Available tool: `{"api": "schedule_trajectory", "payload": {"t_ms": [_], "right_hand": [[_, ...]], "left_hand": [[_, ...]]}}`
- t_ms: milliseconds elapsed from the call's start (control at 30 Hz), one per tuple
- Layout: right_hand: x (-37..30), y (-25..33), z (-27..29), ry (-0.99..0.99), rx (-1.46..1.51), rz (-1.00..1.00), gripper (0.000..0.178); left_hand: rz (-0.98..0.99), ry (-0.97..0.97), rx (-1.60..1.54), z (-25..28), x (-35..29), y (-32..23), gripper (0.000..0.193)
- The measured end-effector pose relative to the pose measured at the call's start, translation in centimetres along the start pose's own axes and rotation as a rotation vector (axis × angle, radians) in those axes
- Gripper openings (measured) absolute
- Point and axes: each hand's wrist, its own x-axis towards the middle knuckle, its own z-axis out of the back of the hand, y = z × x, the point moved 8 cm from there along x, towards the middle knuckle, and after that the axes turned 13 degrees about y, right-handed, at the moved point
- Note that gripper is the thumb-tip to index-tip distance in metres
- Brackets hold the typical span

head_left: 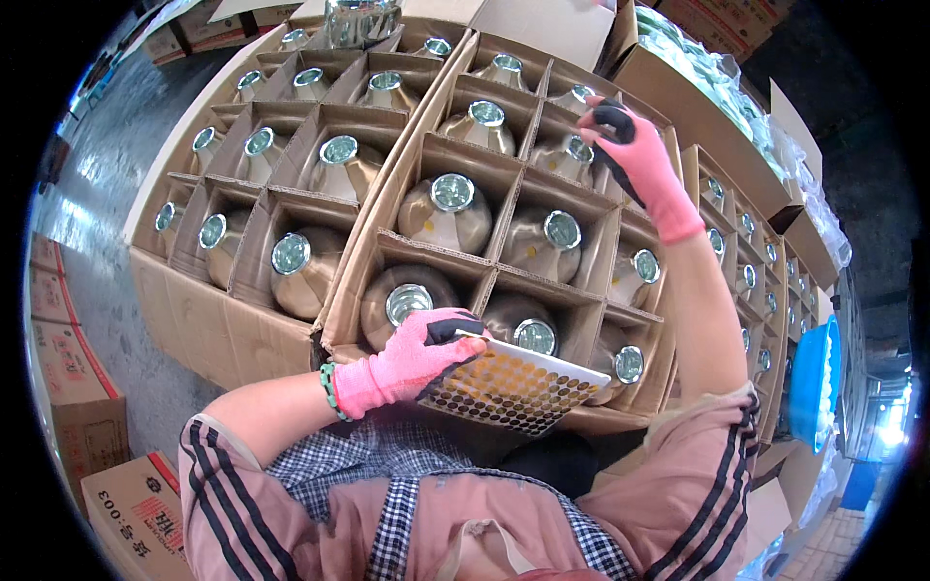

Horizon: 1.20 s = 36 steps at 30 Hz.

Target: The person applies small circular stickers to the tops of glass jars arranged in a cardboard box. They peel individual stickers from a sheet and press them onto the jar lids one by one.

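Observation:
My left hand (pixel 412 358), in a pink glove with dark finger coating, grips a white sheet of round gold stickers (pixel 518 382) by its upper left corner. The sheet tilts over the near edge of an open carton (pixel 334 334). My right hand (pixel 630 145), gloved alike with bare fingertips, is raised over the carton's far right cells. Its fingers are curled together; anything between them is too small to make out. Below it a silvery-gold glass flask liner (pixel 564 160) stands in its cell. Other liners (pixel 446 213) fill the cardboard cells, some with small yellow dots.
A second carton of liners (pixel 232 300) adjoins on the left, with a larger glass vessel (pixel 360 21) at its far end. More divided cartons (pixel 722 213) stand right, beside a blue basin (pixel 814 382). Closed cartons (pixel 82 387) sit on the grey floor at left.

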Motion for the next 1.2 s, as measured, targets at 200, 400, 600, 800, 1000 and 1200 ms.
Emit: {"api": "schedule_trajectory", "payload": {"t_ms": [200, 400, 600, 800, 1000, 1200], "right_hand": [[-5.0, 5.6, -1.5, 0.25, 0.247, -0.017, 0.014], [-5.6, 7.6, -2.7, 0.35, 0.323, 0.039, 0.02], [-5.0, 7.7, -3.5, 0.363, 0.332, -0.054, 0.019], [-9.8, 14.1, -10.2, 0.453, -0.371, 0.239, 0.025], [-11.6, 9.6, -13.6, 0.52, -0.402, 0.075, 0.016], [-11.7, 9.5, -13.3, 0.361, -0.44, 0.23, 0.019]], "left_hand": [[-0.01, 0.012, 0.007, -0.4, 0.4, -0.3, 0.022], [-0.02, 0.025, 0.007, -0.4, 0.3, -0.1, 0.023], [-0.003, 0.034, -0.005, -0.5, 0.4, -0.3, 0.026], [-0.098, -0.01, 0.07, 0.1, 0.5, -1.0, 0.024], [-0.061, -0.036, 0.031, 0.2, 0.3, 0.0, 0.023], [0.0, -0.004, -0.085, -0.2, 0.5, 0.4, 0.024]]}}
